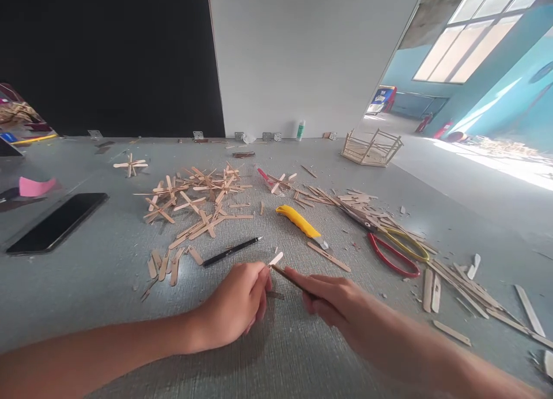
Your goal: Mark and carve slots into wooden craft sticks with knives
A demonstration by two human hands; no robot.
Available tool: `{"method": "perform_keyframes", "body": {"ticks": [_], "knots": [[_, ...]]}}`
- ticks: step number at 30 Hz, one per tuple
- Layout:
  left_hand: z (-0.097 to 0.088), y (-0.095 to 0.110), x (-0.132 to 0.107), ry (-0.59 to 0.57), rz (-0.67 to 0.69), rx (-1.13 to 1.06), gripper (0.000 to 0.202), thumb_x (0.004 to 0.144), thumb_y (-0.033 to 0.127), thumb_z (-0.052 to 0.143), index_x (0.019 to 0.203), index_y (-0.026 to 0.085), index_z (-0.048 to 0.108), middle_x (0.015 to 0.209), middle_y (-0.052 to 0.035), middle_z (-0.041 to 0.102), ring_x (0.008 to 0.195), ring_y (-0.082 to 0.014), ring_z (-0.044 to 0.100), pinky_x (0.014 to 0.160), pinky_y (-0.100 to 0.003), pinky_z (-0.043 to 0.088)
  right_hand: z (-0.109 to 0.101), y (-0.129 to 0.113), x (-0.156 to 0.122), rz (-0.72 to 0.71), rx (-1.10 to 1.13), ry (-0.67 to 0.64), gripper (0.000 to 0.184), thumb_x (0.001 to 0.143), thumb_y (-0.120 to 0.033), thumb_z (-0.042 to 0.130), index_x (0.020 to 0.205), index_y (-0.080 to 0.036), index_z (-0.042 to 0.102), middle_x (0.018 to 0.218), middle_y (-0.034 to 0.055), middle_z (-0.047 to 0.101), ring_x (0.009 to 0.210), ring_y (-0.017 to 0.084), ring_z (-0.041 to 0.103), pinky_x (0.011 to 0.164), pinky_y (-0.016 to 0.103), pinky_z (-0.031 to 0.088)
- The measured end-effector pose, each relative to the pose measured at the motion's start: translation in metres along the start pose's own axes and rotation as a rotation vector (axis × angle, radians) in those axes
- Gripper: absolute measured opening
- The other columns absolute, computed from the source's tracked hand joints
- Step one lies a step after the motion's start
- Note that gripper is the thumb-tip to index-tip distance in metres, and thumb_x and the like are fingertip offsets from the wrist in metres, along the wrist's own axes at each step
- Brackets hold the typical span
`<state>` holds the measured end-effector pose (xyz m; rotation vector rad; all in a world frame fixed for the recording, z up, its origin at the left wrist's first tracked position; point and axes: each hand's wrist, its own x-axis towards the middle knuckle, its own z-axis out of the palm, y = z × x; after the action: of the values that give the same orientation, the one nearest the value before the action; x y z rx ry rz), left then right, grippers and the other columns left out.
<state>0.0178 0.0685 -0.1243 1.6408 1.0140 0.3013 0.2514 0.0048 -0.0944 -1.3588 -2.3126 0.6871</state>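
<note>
A: What's the setting?

B: A grey textured bench (108, 266) runs up to a wall that is black on the left and white on the right; tall windows and blue walls show at far right.

A: And the hands?

B: The left hand (237, 304) has its grip closed, fingertips pinching a small pale wooden stick piece (275, 259) whose end pokes up just past them. The right hand (334, 301) has its grip closed around a thin dark stick-like tool (294, 277); the tool's tip meets the stick piece right at the left fingertips. What kind of tool it is I cannot tell. Both hands rest low, near the front edge.

A: What lies around them?

B: Just beyond the left hand, a slim black pen (232, 251). Past the right hand, a yellow-handled utility knife (300, 221) with a loose flat stick beside it. Further right, scissors with red and yellow handles (395, 246) among scattered flat wooden sticks (453, 281). Behind the pen, a heap of sticks joined into crosses and stars (194, 200).

A: Any containers?

B: One open basket-like frame of wooden sticks (371, 148) near the wall; I cannot make out any contents. A black phone (58, 221) lies far left.
</note>
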Motion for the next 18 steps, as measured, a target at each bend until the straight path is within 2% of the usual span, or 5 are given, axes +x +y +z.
{"method": "perform_keyframes", "body": {"ticks": [7,10,12,14,18], "knots": [[0.001,-0.001,0.000,-0.003,-0.034,0.016,0.032,0.107,0.037,0.028,0.084,0.023,0.045,0.052,0.0066,0.052,0.035,-0.0097,0.040,0.033,-0.016,0.028,0.012,0.007,-0.005,0.084,-0.031,0.179,0.042,0.102,-0.015,0.046,0.134,-0.027,0.070,0.104,0.0051,0.081,0.084,0.017,0.077,0.077,0.027,0.061],[0.001,-0.003,0.000,-0.022,-0.024,0.034,0.035,0.108,0.041,0.027,0.084,0.023,0.046,0.052,0.0065,0.052,0.035,-0.0095,0.040,0.033,-0.016,0.028,0.017,0.006,-0.008,0.073,-0.082,0.235,0.034,0.104,-0.019,0.047,0.123,-0.024,0.074,0.081,0.0021,0.080,0.058,0.014,0.071,0.058,0.024,0.057],[0.000,-0.003,0.000,-0.036,-0.014,0.046,0.038,0.109,0.043,0.025,0.085,0.023,0.047,0.053,0.0063,0.052,0.035,-0.0094,0.040,0.032,-0.016,0.028,0.023,0.007,-0.009,0.057,-0.134,0.251,0.031,0.105,-0.022,0.046,0.121,-0.022,0.073,0.073,0.0016,0.076,0.050,0.014,0.066,0.050,0.024,0.051],[0.000,-0.002,-0.001,-0.040,0.000,0.059,0.039,0.109,0.044,0.024,0.085,0.023,0.047,0.053,0.0064,0.051,0.035,-0.0093,0.040,0.033,-0.016,0.029,0.029,0.010,-0.011,0.023,-0.170,0.234,0.032,0.106,-0.021,0.044,0.126,-0.020,0.068,0.081,0.0048,0.077,0.058,0.015,0.069,0.053,0.024,0.052],[-0.001,0.000,-0.001,-0.055,0.029,0.088,0.036,0.109,0.040,0.028,0.084,0.022,0.047,0.051,0.0077,0.049,0.035,-0.0090,0.041,0.035,-0.016,0.029,0.036,0.016,-0.014,0.011,-0.201,0.159,0.043,0.098,-0.004,0.035,0.132,-0.017,0.057,0.087,0.0079,0.074,0.064,0.015,0.068,0.056,0.023,0.051]]}}
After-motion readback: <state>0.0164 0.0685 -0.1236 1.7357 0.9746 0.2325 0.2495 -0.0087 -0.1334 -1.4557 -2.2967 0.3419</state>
